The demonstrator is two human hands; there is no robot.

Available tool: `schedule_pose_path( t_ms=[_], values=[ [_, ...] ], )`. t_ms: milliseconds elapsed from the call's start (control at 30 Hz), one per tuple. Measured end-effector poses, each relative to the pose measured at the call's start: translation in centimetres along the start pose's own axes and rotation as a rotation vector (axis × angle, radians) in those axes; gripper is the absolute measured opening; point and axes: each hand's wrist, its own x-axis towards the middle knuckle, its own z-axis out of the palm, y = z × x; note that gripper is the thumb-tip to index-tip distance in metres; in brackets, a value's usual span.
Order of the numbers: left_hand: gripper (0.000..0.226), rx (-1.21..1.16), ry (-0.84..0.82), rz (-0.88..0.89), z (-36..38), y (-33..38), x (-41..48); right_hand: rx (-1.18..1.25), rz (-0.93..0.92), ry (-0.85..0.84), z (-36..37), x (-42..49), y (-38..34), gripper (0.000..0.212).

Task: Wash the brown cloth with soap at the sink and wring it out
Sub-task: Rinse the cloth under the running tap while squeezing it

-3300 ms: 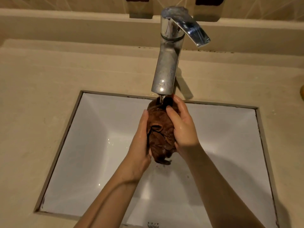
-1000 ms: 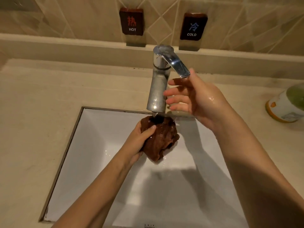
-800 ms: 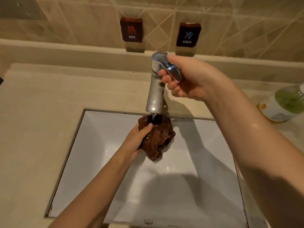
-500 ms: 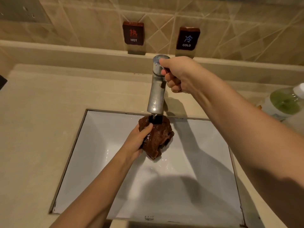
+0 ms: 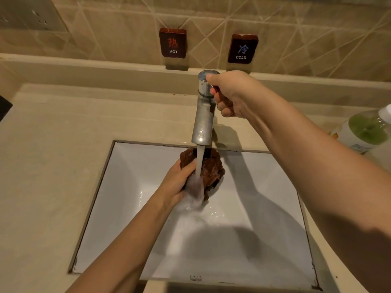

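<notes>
- Under the spout of the tap (image 5: pixel 204 115), over the back of the white sink (image 5: pixel 127 208), the left hand (image 5: pixel 179 178) grips the brown cloth (image 5: pixel 211 168) in a wet bunch, fingers curled round its left side
- Water (image 5: pixel 198 163) falls in a full stream onto the cloth and the left hand, then splashes into the basin
- The right hand (image 5: pixel 230 92) is at the head of the tap with its fingers curled round the top; the lever is hidden beneath it
- To do this step well, the flow is best set moderate, and the bunch held low in the basin and turned so that every fold soaks and the splash stays inside
- A bottle (image 5: pixel 364 130) of green liquid, probably the soap, stands on the counter (image 5: pixel 53 155) at the right edge, partly cut off
- HOT (image 5: pixel 173 43) and COLD (image 5: pixel 242 48) plates sit on the tiled wall behind
- Both hands are busy, so one has to let go before the bottle can be reached
</notes>
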Motion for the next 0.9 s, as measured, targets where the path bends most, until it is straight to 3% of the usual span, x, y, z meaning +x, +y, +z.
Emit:
schedule_pose_path(
  t_ms=[200, 300, 367, 433, 500, 567, 600, 667, 733, 800, 900],
  values=[
    [0.029, 0.007, 0.015, -0.032, -0.3, -0.2, -0.8, 0.044, -0.053, -0.034, -0.2, 0.5, 0.6, 0.043],
    [0.029, -0.014, -0.001, -0.037, -0.6, -0.7, -1.7, 0.279, -0.066, -0.097, -0.8, 0.4, 2.1, 0.055],
    [0.031, -0.019, -0.015, -0.031, -0.8, -1.1, -2.2, 0.359, -0.064, -0.039, -0.7, 0.1, 5.3, 0.061],
    [0.031, -0.009, -0.039, -0.033, -0.6, -1.3, -2.7, 0.123, -0.097, 0.011, 1.0, -0.6, 10.1, 0.056],
    [0.040, -0.016, -0.039, -0.056, -0.2, -1.3, -2.8, -0.130, -0.157, -0.107, 3.7, -1.5, 15.2, 0.044],
    [0.063, -0.037, -0.002, -0.069, 0.2, -0.9, -2.8, -0.082, -0.209, -0.176, 5.7, -2.5, 18.3, 0.033],
    [0.068, -0.019, 0.038, -0.054, 0.3, -0.8, -2.6, -0.035, -0.261, -0.160, 6.2, -2.7, 19.0, 0.039],
    [0.060, 0.062, 0.142, 0.006, 0.5, -0.8, -2.2, 0.004, -0.321, -0.106, 7.3, -3.4, 19.4, 0.043],
    [0.046, 0.059, 0.220, 0.052, 0.8, -1.0, -1.9, -0.044, -0.351, -0.008, 8.6, -3.8, 19.2, 0.028],
    [0.040, -0.026, 0.230, -0.003, 1.4, -1.2, -2.1, -0.060, -0.326, 0.106, 9.6, -3.5, 18.7, 0.021],
    [0.041, 0.150, 0.311, 0.039, 1.9, -1.5, -2.4, 0.037, -0.238, 0.164, 9.8, -1.8, 18.5, 0.030]
  ],
)
